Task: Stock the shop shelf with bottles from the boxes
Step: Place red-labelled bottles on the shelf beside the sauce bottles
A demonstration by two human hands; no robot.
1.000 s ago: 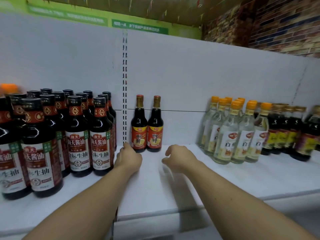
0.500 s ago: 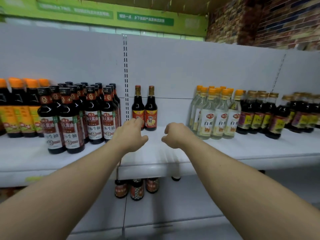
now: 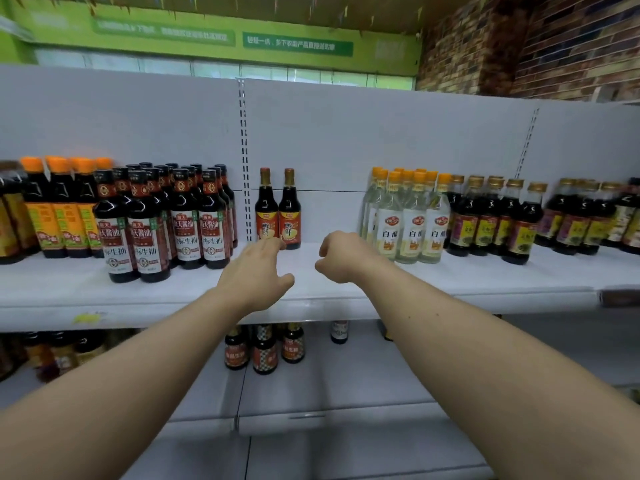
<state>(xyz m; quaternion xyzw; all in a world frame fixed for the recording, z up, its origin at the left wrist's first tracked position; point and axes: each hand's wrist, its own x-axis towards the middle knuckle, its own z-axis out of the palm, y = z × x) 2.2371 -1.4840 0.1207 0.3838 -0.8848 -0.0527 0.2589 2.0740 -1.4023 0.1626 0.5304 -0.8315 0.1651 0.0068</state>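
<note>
Two dark sauce bottles with red-orange labels point(image 3: 278, 209) stand side by side at the back of the white shelf point(image 3: 311, 299), in a gap between other bottle groups. My left hand point(image 3: 258, 271) hovers in front of them with fingers spread, holding nothing; its fingertips overlap the base of the left bottle in the view. My right hand point(image 3: 341, 256) is to the right, fingers loosely curled, holding nothing. Both arms stretch out over the shelf's front edge. No boxes are in view.
Left of the gap stand several dark soy sauce bottles point(image 3: 166, 220) and orange-capped bottles point(image 3: 59, 209). On the right are clear white-vinegar bottles point(image 3: 412, 216) and more dark bottles point(image 3: 491, 216). A lower shelf holds a few small bottles point(image 3: 265, 348). A brick wall point(image 3: 536, 46) is upper right.
My view has pulled back from the shelf, so the lower shelf now shows. Both hands have drawn away from the two bottles, and my left hand's fingers have spread.
</note>
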